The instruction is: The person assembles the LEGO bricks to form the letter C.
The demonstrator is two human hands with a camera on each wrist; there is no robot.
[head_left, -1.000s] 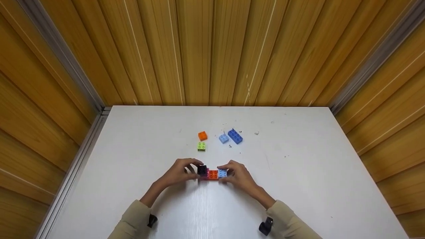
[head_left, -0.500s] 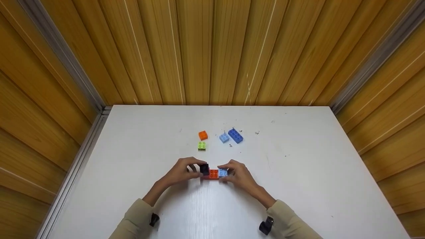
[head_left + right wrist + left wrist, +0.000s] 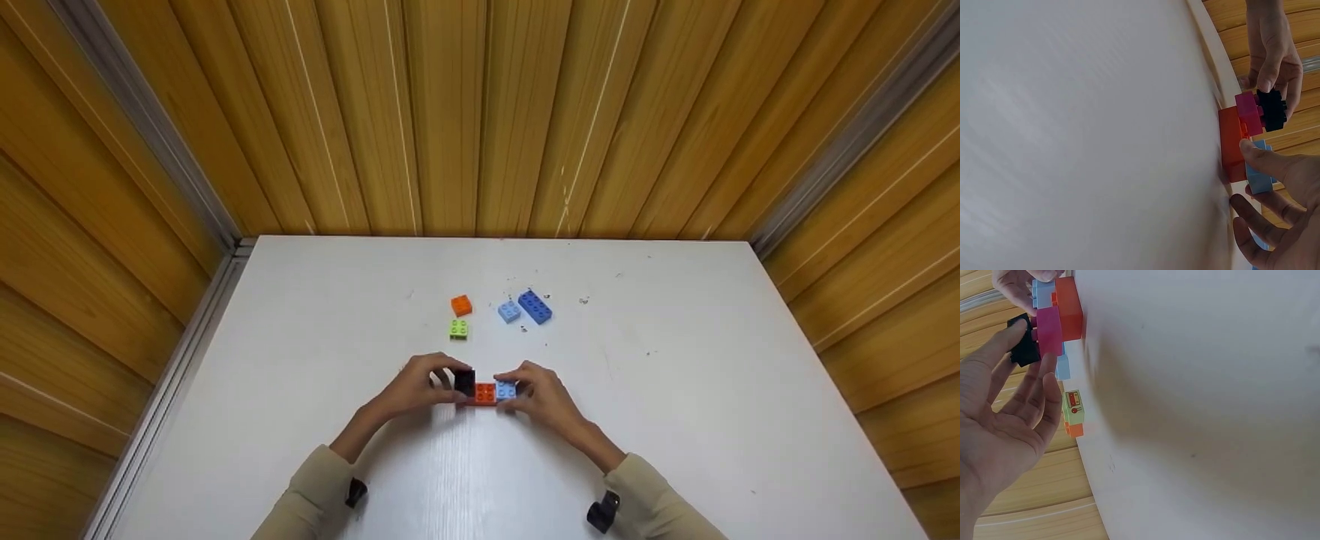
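Observation:
A long red-orange brick (image 3: 485, 393) lies on the table, with a magenta brick (image 3: 1248, 114) on its left end and a light blue brick (image 3: 505, 390) on its right end. My left hand (image 3: 420, 386) pinches a black brick (image 3: 1024, 340) over the magenta one. The black brick sits slightly tilted at the magenta studs, some of which still show between the two; whether it touches them I cannot tell. With thumb and fingers, my right hand (image 3: 546, 397) grips the light blue brick at the other end.
Farther back on the white table (image 3: 675, 390) lie an orange brick (image 3: 461, 305), a lime green brick (image 3: 459, 330), another light blue brick (image 3: 509, 312) and a long blue brick (image 3: 535, 307). Wood-patterned walls (image 3: 450, 112) stand behind and at both sides.
My left hand has moved slightly right with the black brick, which now covers the magenta brick from above in the head view. The right hand has held its place on the light blue brick.

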